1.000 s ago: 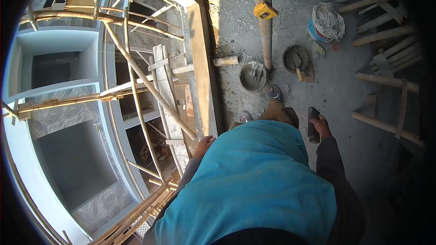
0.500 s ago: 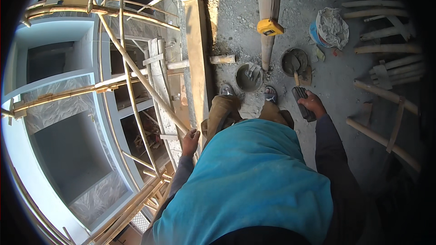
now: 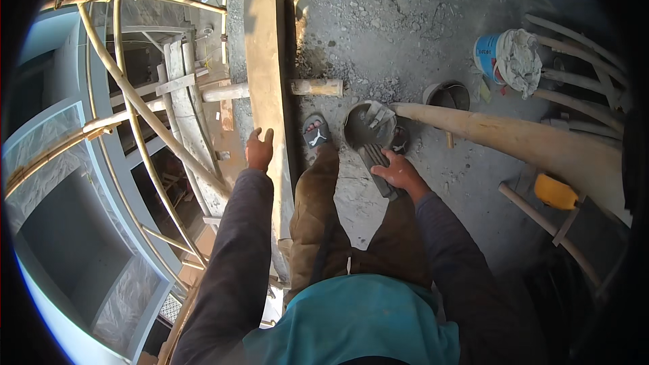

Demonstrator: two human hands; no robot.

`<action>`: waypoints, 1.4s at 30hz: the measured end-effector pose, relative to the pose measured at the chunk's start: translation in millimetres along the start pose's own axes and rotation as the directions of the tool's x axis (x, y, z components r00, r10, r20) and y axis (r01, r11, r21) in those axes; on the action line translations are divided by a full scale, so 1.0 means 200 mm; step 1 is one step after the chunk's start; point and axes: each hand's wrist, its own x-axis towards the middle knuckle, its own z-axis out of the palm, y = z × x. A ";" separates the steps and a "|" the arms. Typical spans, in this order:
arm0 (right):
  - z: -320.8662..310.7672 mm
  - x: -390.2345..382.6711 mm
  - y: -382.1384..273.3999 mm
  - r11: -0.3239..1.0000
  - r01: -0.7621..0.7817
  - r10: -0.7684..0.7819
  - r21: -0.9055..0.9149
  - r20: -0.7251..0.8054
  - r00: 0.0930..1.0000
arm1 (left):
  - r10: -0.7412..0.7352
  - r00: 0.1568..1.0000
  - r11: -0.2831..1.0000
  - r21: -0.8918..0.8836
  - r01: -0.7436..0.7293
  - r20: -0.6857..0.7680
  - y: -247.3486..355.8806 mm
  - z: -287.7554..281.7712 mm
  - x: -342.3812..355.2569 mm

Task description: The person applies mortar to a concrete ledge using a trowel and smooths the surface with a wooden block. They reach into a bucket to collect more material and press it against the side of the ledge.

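Observation:
My left hand is held over the tan-topped ledge, thumb and fingers apart, with nothing in it. Whether it touches the ledge I cannot tell. In my right hand is a dark, ridged hand float, gripped in front of my right thigh. The float's far end overlaps the near rim of a mortar bucket, which stands between my feet and has grey, flat pieces in it. A second dark bucket lies beyond the post, partly hidden; a short wooden handle shows below it.
A thick wooden post rises at the right, with a yellow case near it. Behind stands a blue-and-white bucket topped by a crumpled sack. Bamboo scaffolding and a drop lie left of the ledge. Rubble covers the far floor.
My right hand has brought the float leftward, up to the near bucket. The left hand has moved forward to the ledge. The view has shifted, and the post now slants across the right side.

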 end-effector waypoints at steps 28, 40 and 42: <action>0.72 1.31 0.39 0.957 -0.245 0.256 0.156 -0.058 0.965 | -0.272 0.715 0.947 -0.049 0.316 -0.644 0.22 0.71 1.58; 0.89 1.38 -0.34 0.811 0.408 -0.168 0.419 -0.502 0.849 | -0.270 0.684 0.954 -0.093 0.284 -0.678 0.19 0.70 1.65; 0.93 1.51 -0.41 0.857 0.192 -0.058 0.478 -0.280 0.958 | -0.322 0.737 0.944 -0.141 0.298 -0.594 0.29 0.72 1.54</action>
